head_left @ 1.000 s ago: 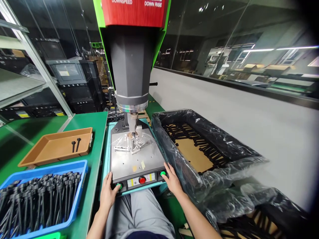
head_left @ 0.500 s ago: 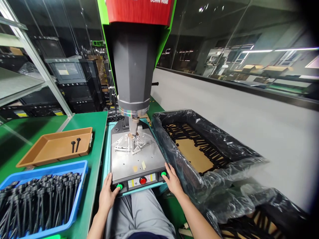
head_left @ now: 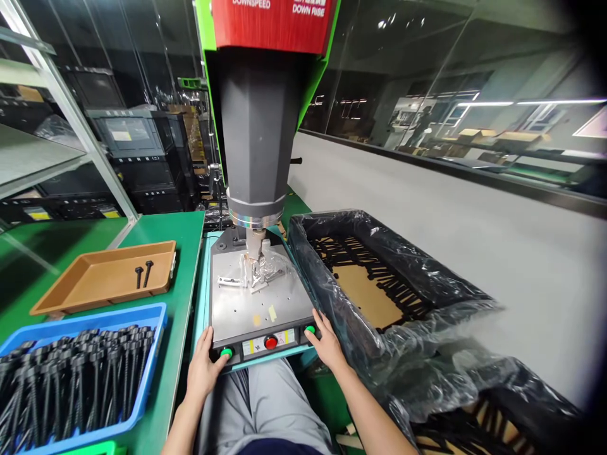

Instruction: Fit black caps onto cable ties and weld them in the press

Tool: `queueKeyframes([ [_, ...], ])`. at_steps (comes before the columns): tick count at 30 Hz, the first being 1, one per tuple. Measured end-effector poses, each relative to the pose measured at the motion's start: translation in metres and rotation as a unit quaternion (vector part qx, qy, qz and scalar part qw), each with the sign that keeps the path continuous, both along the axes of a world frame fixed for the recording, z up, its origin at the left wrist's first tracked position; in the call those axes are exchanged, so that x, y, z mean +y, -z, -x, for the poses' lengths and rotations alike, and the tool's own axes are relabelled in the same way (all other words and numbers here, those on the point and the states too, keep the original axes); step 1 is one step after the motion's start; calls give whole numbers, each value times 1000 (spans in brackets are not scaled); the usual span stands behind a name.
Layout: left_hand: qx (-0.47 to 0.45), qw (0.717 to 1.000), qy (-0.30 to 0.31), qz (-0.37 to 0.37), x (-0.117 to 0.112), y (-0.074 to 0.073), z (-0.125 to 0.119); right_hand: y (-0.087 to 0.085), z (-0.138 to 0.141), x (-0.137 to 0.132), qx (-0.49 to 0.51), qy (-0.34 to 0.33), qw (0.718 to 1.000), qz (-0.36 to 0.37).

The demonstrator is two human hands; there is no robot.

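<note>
My left hand [head_left: 203, 364] rests at the left front corner of a press machine's metal base plate [head_left: 232, 322]. Its fingers lie stretched along the edge and its thumb touches the left green button [head_left: 226, 352]. At the opposite corner my right hand [head_left: 328, 341] lies with fingers extended, its thumb at the right green button [head_left: 310, 330]. Between the buttons sits a red button [head_left: 270, 342]. Above the plate, the machine's narrow metal tool [head_left: 256, 243] reaches down into a fixture wrapped in clear plastic [head_left: 256, 272]; what lies inside is hard to make out.
On the left bench, a blue tray [head_left: 164, 316] holds many black strap-like parts, and a brown tray [head_left: 71, 287] holds two black pieces. To the right stands a plastic-lined black bin [head_left: 427, 272] with dark parts and cardboard. Stacked crates [head_left: 137, 139] fill the back left.
The camera view has tilted slightly, so more of the red machine head shows. Both hands stay at the buttons.
</note>
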State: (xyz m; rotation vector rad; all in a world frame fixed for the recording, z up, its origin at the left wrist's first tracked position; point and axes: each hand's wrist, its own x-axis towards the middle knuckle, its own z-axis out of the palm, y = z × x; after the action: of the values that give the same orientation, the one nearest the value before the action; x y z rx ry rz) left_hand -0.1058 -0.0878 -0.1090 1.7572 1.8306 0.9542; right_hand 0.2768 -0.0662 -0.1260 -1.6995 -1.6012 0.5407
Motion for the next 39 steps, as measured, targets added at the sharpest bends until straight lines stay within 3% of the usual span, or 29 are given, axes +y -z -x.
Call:
queueKeyframes([
  [3,-13,998,-40,-40,-1,-9,-9,0,0,0,4,-1,1000,-3],
  [6,-49,991,-53,-114,0,-32,-33,1,0,1,8,-2,1000,-6],
  [9,-195,975,56,-88,10,-63,-67,2,0,2,10,2,1000,-6],
  [11,-320,939,120,-41,21,-79,-89,3,1,2,10,4,1000,-12],
  [14,-415,895,164,-11,45,-95,-114,5,0,2,5,6,1000,-17],
  [19,-482,865,134,-18,77,-104,-126,-3,2,2,-18,25,999,-17],
  [23,-488,865,109,-44,79,-107,-123,-33,27,2,-49,55,991,-110],
  [26,-443,890,90,-64,71,-110,-120,-58,63,11,0,-29,988,-154],
  [29,-417,901,89,-79,64,-114,-118,-74,103,32,94,-130,980,-119],
  [32,-415,900,92,-96,60,-120,-118,-83,134,64,147,-156,970,-111],
  [35,-416,899,94,-99,57,-128,-117,-95,154,96,155,-133,970,-132],
  [39,-413,900,103,-87,54,-136,-117,-115,164,123,137,-44,971,-193],
])
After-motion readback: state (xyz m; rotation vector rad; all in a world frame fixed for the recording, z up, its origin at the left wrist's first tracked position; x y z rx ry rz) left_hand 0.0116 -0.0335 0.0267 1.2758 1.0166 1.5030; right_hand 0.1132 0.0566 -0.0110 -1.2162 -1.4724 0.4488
